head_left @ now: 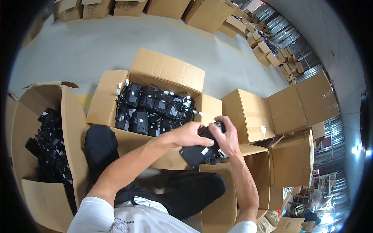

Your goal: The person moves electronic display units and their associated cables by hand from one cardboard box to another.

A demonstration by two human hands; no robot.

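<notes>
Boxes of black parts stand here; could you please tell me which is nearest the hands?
The middle box, just beyond the left hand, its black parts in rough rows; the left box, farther away, holds a jumbled heap.

Both of my arms reach forward and my hands meet in front of me, close together and near touching. My left forearm, bare below a white sleeve, slants up to the right from the lower left. My left grip is turned inward, its thumb stretched to the right and pressing, most of its fingers hidden. My right forearm rises steeply from the lower edge to a bent wrist. My right grip tilts left, fingers curled over at the top, thumb angled across toward my left. Below, my left knee points forward and my right knee juts sideways, both in black trousers.
</notes>
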